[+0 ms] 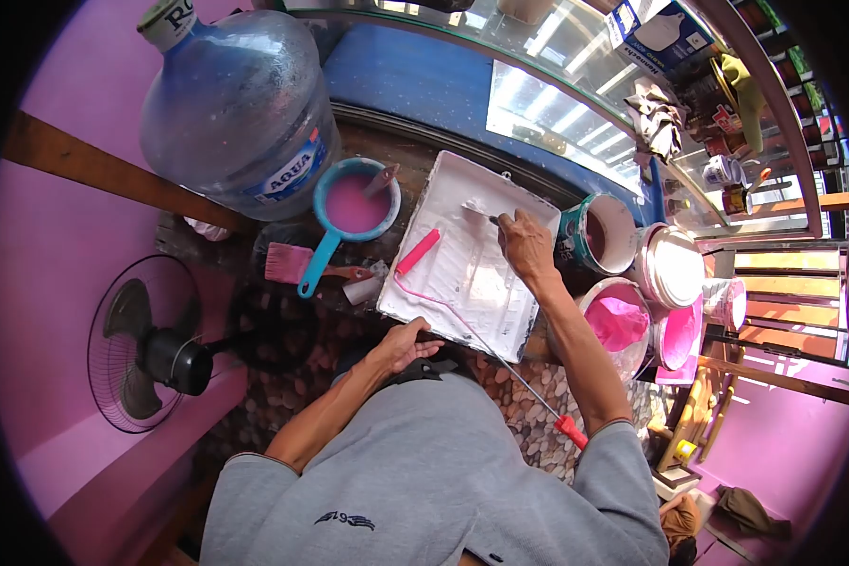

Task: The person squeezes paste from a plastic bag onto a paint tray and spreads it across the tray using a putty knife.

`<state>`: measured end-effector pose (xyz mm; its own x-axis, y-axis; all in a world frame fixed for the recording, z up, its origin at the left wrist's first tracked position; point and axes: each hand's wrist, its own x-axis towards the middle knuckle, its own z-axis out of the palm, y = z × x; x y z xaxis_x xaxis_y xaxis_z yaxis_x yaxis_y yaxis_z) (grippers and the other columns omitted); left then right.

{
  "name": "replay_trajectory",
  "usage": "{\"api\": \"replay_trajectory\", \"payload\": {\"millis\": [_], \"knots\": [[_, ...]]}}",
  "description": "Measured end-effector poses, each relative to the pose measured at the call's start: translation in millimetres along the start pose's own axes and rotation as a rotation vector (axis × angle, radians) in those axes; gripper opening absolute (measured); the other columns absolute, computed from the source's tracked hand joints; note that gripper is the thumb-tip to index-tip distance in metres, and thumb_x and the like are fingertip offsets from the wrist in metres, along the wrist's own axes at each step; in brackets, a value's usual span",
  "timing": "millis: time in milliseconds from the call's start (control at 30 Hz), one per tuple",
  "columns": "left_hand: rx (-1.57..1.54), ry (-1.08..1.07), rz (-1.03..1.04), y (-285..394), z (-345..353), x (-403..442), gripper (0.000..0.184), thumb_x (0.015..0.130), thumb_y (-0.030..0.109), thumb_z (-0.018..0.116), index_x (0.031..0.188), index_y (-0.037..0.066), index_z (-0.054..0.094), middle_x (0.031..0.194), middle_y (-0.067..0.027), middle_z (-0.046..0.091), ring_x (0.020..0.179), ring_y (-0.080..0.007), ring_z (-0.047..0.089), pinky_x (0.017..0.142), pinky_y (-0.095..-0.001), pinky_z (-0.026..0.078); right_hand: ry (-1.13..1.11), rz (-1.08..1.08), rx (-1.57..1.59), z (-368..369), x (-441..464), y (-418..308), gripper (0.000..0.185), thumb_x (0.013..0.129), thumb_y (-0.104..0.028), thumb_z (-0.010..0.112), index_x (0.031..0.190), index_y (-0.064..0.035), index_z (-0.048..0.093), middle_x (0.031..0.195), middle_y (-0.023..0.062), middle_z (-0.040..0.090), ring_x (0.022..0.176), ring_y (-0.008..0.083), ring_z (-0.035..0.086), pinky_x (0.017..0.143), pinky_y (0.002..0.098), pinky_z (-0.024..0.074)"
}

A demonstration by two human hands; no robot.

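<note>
My right hand [526, 245] is closed round the handle of a scraper [481, 211], whose blade touches white paint in the upper part of the white paint tray [417, 300]. My left hand [410, 347] holds the tray's near left edge, its fingers curled at the rim. A paint roller with a pink sleeve [418, 252] lies in the tray, and its wire runs over the near rim to a red handle [570, 431]. Left of the tray, a blue dipper [322, 264] holds pink paint and a brush. A wide pink-stained brush [289, 263] lies beside it.
A large water bottle [236, 104] stands at the upper left, above a black fan [174, 358]. Paint buckets [672, 266] crowd the tray's right side, some with pink paint. Beyond the tray is a glass display case [575, 57]. Pebbled floor [538, 377] shows below.
</note>
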<state>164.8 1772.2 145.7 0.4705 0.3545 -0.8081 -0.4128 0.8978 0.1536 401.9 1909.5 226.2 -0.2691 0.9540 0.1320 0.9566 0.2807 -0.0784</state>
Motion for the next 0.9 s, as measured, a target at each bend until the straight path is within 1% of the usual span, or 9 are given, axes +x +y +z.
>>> {"api": "replay_trajectory", "payload": {"millis": [67,200,267,367,500,567,667,833,900], "knots": [[-0.002,-0.014,-0.009,0,0,-1,0.025,0.085,0.014,0.057,0.102,-0.001,0.047,0.112,-0.0142,0.043,0.098,-0.0343,0.06,0.078,-0.0374,0.054,-0.033,0.011,0.004,-6,-2,-6,0.012,0.079,-0.011,0.057,0.089,-0.008,0.064,0.079,0.0119,0.056,0.078,0.0278,0.06,0.063,0.0402,0.0491],[0.022,0.006,0.006,-1,0,-1,0.024,0.084,0.013,0.057,0.101,-0.001,0.047,0.111,-0.0138,0.044,0.098,-0.0341,0.06,0.077,-0.0371,0.054,-0.03,0.074,-0.01,-1,-3,-6,0.015,0.079,-0.011,0.058,0.092,-0.0091,0.065,0.079,0.0115,0.056,0.078,0.0273,0.06,0.064,0.0394,0.0502],[0.001,-0.001,-0.01,-1,-3,3,0.024,0.084,0.013,0.057,0.101,0.0,0.047,0.11,-0.0139,0.046,0.096,-0.0331,0.061,0.076,-0.0366,0.055,0.008,0.019,-0.024,11,-4,-9,0.016,0.08,-0.011,0.057,0.093,-0.0096,0.065,0.08,0.0117,0.056,0.078,0.0276,0.06,0.065,0.0397,0.0505],[0.008,-0.019,-0.02,-1,-4,5,0.024,0.084,0.013,0.057,0.101,0.0,0.047,0.109,-0.0138,0.048,0.096,-0.0321,0.061,0.075,-0.0358,0.055,-0.086,-0.027,0.021,-1,-5,-21,0.015,0.08,-0.012,0.057,0.092,-0.0088,0.065,0.081,0.0125,0.056,0.078,0.0279,0.06,0.065,0.0403,0.0501],[0.012,-0.002,-0.018,0,-2,2,0.025,0.084,0.013,0.057,0.102,0.0,0.046,0.107,-0.0141,0.049,0.095,-0.0316,0.061,0.074,-0.0355,0.055,-0.019,0.039,0.021,-9,11,-12,0.014,0.081,-0.012,0.055,0.089,-0.007,0.065,0.081,0.0137,0.056,0.078,0.0284,0.06,0.064,0.0407,0.0497],[-0.015,-0.004,-0.061,0,-2,3,0.027,0.084,0.013,0.057,0.104,-0.001,0.045,0.108,-0.0155,0.049,0.096,-0.0313,0.061,0.074,-0.0351,0.056,0.026,0.035,0.022,7,12,-8,0.014,0.081,-0.011,0.054,0.089,-0.0066,0.064,0.081,0.0143,0.056,0.077,0.0289,0.06,0.064,0.0412,0.0494],[0.024,-0.019,-0.006,0,-2,2,0.029,0.084,0.013,0.056,0.105,-0.001,0.043,0.108,-0.0173,0.049,0.096,-0.0309,0.061,0.075,-0.0349,0.056,-0.011,-0.066,0.05,17,8,-16,0.013,0.078,-0.011,0.055,0.087,-0.007,0.064,0.077,0.0137,0.056,0.076,0.0291,0.06,0.064,0.0414,0.0491],[0.013,0.001,-0.038,2,0,0,0.031,0.083,0.014,0.056,0.106,-0.002,0.042,0.108,-0.0193,0.049,0.097,-0.031,0.061,0.075,-0.0342,0.056,-0.108,-0.049,0.058,-6,26,-12,0.014,0.079,-0.01,0.053,0.086,-0.0071,0.065,0.081,0.0141,0.058,0.075,0.0294,0.06,0.064,0.0406,0.0495],[0.017,0.012,-0.054,3,2,-1,0.031,0.083,0.014,0.057,0.106,-0.003,0.042,0.108,-0.0198,0.049,0.096,-0.0309,0.061,0.075,-0.034,0.056,0.046,-0.026,0.057,-1,34,-10,0.014,0.08,-0.011,0.052,0.086,-0.0074,0.065,0.083,0.0141,0.058,0.076,0.0295,0.06,0.064,0.0408,0.0493]]}}
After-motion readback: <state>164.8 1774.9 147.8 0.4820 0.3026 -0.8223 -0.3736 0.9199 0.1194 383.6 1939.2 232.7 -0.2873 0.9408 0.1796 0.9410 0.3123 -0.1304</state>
